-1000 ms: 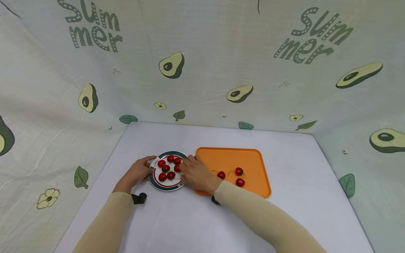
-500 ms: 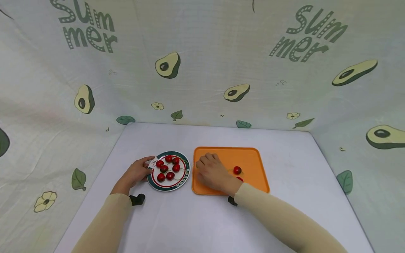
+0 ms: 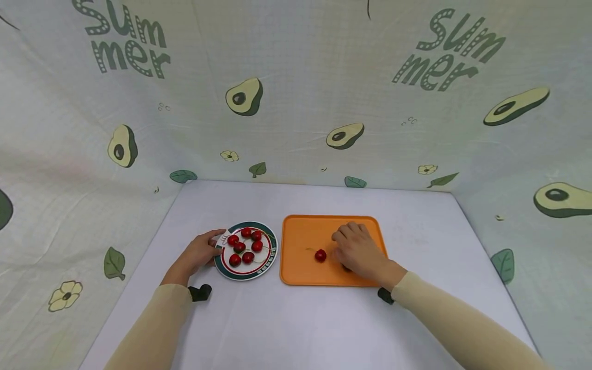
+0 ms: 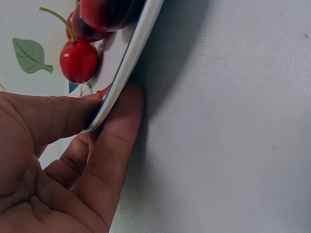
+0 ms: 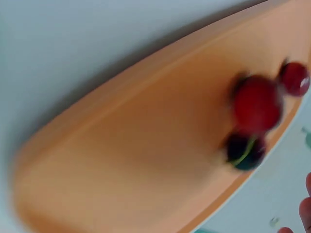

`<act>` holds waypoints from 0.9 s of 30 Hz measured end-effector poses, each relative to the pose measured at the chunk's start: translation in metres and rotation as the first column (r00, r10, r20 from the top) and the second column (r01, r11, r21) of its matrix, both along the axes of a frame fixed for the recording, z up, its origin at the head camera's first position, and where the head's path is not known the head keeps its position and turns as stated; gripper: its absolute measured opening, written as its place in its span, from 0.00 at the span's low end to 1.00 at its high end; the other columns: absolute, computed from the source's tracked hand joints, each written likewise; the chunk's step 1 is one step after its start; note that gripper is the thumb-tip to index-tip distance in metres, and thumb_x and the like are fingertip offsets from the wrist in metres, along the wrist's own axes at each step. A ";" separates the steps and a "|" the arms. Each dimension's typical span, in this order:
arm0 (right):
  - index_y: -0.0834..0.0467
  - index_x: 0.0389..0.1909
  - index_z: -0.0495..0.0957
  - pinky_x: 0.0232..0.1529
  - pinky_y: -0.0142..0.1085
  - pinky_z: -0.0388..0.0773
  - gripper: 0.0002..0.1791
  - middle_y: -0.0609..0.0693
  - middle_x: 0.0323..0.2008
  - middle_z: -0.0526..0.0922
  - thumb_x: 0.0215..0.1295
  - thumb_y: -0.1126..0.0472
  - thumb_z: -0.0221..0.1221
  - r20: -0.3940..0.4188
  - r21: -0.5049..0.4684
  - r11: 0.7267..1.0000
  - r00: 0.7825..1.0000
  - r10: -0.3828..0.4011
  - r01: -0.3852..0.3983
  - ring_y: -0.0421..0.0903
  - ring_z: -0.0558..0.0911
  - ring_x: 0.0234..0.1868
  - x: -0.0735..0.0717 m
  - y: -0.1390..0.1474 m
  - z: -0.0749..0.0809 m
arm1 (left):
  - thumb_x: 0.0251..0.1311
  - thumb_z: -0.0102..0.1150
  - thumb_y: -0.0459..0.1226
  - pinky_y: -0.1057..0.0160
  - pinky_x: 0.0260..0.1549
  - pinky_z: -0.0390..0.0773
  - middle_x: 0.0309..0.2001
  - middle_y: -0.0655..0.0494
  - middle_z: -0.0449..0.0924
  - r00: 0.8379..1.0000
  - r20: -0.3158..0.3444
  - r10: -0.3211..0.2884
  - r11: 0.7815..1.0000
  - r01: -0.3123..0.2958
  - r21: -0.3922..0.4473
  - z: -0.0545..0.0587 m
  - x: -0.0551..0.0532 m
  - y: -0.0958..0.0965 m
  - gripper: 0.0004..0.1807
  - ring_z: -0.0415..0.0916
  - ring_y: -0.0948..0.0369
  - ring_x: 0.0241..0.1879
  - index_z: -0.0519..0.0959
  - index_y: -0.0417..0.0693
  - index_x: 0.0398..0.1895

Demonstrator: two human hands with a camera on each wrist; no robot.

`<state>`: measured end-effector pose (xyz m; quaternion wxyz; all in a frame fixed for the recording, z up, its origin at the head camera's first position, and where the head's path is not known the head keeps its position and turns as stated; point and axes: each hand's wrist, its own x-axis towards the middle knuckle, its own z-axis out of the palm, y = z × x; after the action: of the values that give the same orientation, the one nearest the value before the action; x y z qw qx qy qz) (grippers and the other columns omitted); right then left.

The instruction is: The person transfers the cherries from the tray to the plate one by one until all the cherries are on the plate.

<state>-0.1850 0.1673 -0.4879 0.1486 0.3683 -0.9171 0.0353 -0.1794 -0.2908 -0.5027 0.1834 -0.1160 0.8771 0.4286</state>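
In the head view, my left hand (image 3: 200,253) holds the left rim of a round white plate (image 3: 270,263) with a green and red border. The left wrist view shows the thumb on top of the plate's edge (image 4: 127,65) and fingers beneath it. Several red cherries (image 3: 247,257) with stems lie on the plate. My right hand (image 3: 361,253) is over the right half of an orange tray (image 3: 300,231). A cherry (image 3: 320,255) lies on the tray left of that hand, another is mostly hidden below it. In the right wrist view, the fingertips (image 5: 305,212) are apart from three cherries (image 5: 257,104).
The tray stands just right of the plate on a white tabletop (image 3: 259,329). Behind and at both sides hangs a pale cloth (image 3: 296,92) printed with avocados, leaves and lettering. A black strap piece (image 3: 200,293) is on my left wrist.
My right hand has gone from the plate's right side across the tray to its right half. The left hand still grips the plate, and the cherries on it lie as before.
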 end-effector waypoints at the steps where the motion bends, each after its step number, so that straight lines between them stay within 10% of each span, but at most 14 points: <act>1: 0.57 0.49 0.82 0.50 0.46 0.70 0.13 0.52 0.45 0.81 0.68 0.56 0.68 0.014 0.002 1.000 1.000 -0.013 0.013 0.52 0.73 0.47 0.000 0.007 0.000 | 0.71 0.59 0.31 0.63 0.35 0.81 0.52 0.39 0.72 1.000 0.000 0.001 1.000 -0.001 -0.001 0.000 0.000 0.000 0.36 0.76 0.54 0.39 0.63 0.49 0.82; 27: 0.50 0.44 0.85 0.55 0.49 0.76 0.08 0.50 0.46 0.81 0.66 0.58 0.71 0.093 0.056 0.998 0.995 0.017 -0.023 0.53 0.75 0.52 0.003 0.055 -0.022 | 0.71 0.60 0.30 0.64 0.36 0.81 0.54 0.37 0.71 1.000 0.009 0.022 1.000 -0.022 -0.010 0.002 0.000 0.003 0.37 0.76 0.52 0.43 0.62 0.50 0.82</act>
<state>-0.1819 0.2226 -0.5099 0.0950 0.3795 -0.9199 0.0279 -0.1793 -0.2878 -0.5009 0.1823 -0.1287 0.8769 0.4258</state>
